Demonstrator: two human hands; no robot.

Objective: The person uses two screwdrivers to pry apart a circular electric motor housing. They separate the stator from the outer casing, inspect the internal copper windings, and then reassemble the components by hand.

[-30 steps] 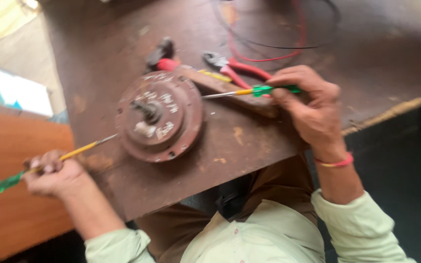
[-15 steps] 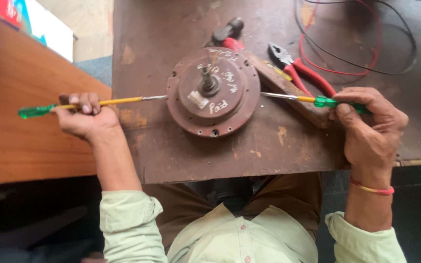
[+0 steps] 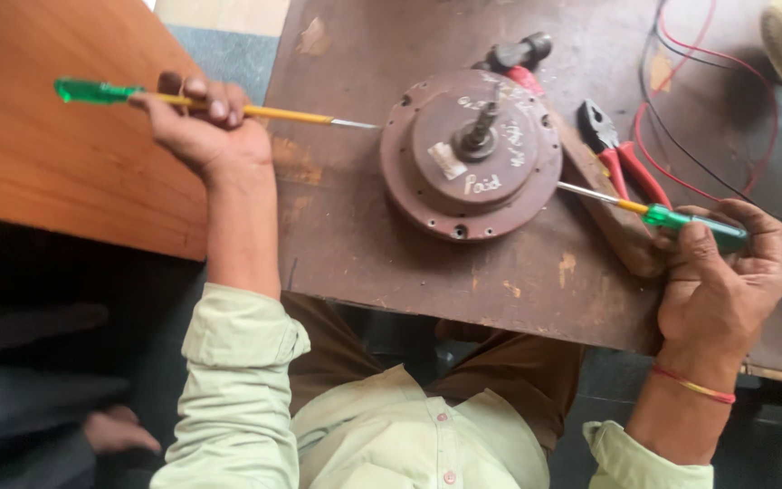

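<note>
Left hand (image 3: 205,127) gripped a screwdriver (image 3: 228,107), tip at the motor's (image 3: 471,154) 9 o'clock edge | right hand (image 3: 721,272) gripped a second screwdriver (image 3: 653,213), tip at 4 o'clock | motor lay on desk (image 3: 364,244) | pliers (image 3: 622,158) at 3 o'clock

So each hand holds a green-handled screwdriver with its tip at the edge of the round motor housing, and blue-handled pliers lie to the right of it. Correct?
Not quite: the head view shows the pliers have red handles, not blue. The rest holds: left hand and right hand each hold a green-handled screwdriver tipped at the round motor housing.
</note>
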